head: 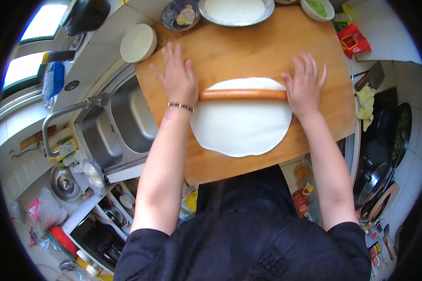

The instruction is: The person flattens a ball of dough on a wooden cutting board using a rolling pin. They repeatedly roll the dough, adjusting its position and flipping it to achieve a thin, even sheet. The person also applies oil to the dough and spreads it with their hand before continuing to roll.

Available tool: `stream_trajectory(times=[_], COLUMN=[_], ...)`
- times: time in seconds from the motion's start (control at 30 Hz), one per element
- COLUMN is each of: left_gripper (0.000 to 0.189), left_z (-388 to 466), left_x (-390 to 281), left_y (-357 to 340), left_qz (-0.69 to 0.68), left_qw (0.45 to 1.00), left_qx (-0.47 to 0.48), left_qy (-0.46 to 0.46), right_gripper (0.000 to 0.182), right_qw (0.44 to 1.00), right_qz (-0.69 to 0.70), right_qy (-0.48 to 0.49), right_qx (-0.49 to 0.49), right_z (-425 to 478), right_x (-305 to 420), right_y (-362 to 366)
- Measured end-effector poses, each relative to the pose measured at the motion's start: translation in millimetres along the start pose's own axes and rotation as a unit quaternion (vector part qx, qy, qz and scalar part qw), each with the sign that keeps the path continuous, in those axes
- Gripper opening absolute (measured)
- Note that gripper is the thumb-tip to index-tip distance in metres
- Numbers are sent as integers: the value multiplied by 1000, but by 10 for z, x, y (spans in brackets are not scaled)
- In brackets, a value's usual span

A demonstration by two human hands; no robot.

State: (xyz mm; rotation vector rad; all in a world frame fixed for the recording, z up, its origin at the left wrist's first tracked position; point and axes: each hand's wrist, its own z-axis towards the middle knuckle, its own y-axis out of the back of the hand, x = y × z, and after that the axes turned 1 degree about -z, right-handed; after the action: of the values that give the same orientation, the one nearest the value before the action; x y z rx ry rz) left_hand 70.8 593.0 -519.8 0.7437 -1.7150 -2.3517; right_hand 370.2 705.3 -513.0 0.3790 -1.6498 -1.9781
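A wooden rolling pin (243, 94) lies crosswise on a wide, thin sheet of white dough (242, 128), near the sheet's far edge. My left hand (178, 78) is spread flat at the pin's left end, its palm over that end and its fingers pointing away from me. At the opposite end, my right hand (305, 86) rests in the same way, with fingers extended and apart. Neither hand wraps its fingers around the pin, and both pin tips are hidden under the palms. Beneath the dough is a large wooden board (239, 52).
Along the board's far side stand an off-white bowl (138, 43), a dark bowl (180, 14), a wide basin of white flour-like contents (236, 12) and a bowl of chopped greens (317, 8). A steel double sink (130, 116) is left; a cleaver (371, 76) and pan (401, 135) are right.
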Motion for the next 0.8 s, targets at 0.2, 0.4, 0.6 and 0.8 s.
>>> stream_trajectory(times=[0.2, 0.4, 0.6, 0.8], left_gripper=[56, 57, 55, 41], left_z=[-744, -347, 157, 545], left_x=[-157, -142, -6, 213], left_y=[159, -12, -272, -233], left_qz=[6, 74, 91, -50], left_qw=[997, 991, 994, 997], left_qx=[83, 111, 51, -55], left_qy=[2, -3, -12, 26], right_gripper=[66, 65, 54, 36], right_qw=[993, 997, 996, 964], right_qz=[84, 48, -14, 243], right_qy=[13, 34, 89, 102], right_qx=[85, 49, -22, -42], right_z=[-723, -123, 583, 883], right_x=[184, 67, -80, -285], right_y=[136, -131, -399, -329])
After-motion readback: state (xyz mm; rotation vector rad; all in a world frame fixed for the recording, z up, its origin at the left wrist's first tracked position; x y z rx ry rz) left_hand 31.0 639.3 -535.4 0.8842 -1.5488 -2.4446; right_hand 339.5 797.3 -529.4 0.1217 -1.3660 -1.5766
